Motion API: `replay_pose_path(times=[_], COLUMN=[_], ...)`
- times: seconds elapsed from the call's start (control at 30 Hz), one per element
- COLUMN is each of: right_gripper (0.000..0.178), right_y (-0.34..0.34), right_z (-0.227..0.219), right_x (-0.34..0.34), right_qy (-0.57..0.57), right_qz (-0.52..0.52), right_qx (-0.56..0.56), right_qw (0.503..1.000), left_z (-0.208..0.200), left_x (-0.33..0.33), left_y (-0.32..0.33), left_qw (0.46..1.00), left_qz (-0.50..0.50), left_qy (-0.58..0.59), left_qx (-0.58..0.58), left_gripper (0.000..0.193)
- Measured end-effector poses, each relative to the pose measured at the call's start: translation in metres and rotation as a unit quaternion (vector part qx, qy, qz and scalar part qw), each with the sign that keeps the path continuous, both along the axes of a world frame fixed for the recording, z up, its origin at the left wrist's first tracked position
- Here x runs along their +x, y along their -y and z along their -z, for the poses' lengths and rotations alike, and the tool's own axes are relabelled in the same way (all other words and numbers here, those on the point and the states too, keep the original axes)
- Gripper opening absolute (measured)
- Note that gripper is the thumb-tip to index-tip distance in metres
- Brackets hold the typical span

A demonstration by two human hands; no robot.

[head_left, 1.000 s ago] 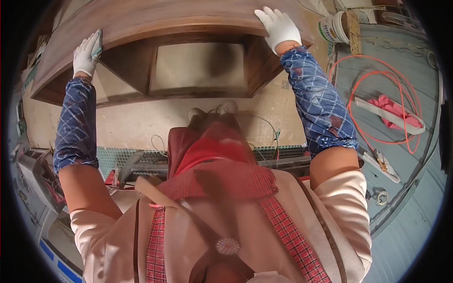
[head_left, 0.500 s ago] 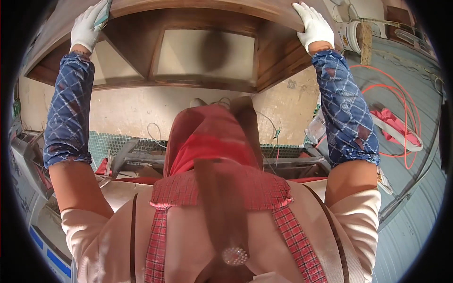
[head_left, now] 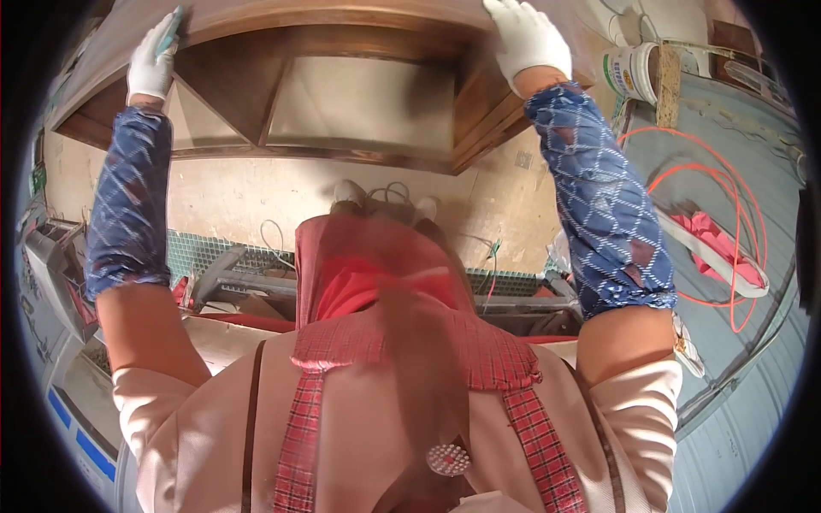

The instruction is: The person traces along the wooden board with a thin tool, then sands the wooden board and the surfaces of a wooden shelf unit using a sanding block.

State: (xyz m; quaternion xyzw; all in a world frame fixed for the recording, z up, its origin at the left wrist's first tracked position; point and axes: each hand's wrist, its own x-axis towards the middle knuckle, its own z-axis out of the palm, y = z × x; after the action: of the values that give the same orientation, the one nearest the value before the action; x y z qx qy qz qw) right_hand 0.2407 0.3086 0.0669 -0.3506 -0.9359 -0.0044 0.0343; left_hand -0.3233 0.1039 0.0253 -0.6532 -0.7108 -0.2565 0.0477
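Observation:
A brown wooden cabinet frame (head_left: 342, 16) with open compartments lies across the top of the view. My left hand (head_left: 150, 67), in a white glove, is closed on a flat teal pad (head_left: 169, 36) at the frame's left part. The pad rests against the wood, and its kind is not clear. My right hand (head_left: 530, 41), gloved in white too, lies with stretched fingers on the wood towards the right end. It holds nothing that I can see. Blue patterned sleeves cover both forearms.
Beneath the frame is a pale board (head_left: 248, 192). Right of the frame stand a white bucket (head_left: 629, 73) and a wooden block (head_left: 668, 85). An orange hose (head_left: 742, 175) loops on the grey floor beside a pink cloth (head_left: 714, 244). Metal bars and green mesh lie by my legs.
My right hand has slid left along the wood. The left hand has shifted slightly, still with the teal pad. The frame's position in view has moved a little left.

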Motion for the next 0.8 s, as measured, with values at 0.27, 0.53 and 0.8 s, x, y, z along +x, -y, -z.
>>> replay_pose_path(times=[0.27,0.53,0.8], right_gripper=[0.055,0.060,0.070], right_y=[0.010,0.009,0.012], right_z=[0.007,0.017,0.030], right_x=[-0.015,-0.007,-0.003], right_qy=[0.016,-0.028,0.052], right_qz=[-0.073,-0.202,-0.167], right_qx=[0.017,0.047,0.025], right_qw=[0.997,0.978,0.984], left_z=[-0.016,0.171,0.082], left_x=[0.291,0.511,0.606], left_y=[0.124,0.224,0.241], left_qw=[0.912,0.833,0.897], left_qz=[-0.179,-0.237,-0.106], left_qy=[0.368,0.471,0.329], left_qx=[-0.024,-0.167,-0.277], left_gripper=[0.050,0.044,0.046])
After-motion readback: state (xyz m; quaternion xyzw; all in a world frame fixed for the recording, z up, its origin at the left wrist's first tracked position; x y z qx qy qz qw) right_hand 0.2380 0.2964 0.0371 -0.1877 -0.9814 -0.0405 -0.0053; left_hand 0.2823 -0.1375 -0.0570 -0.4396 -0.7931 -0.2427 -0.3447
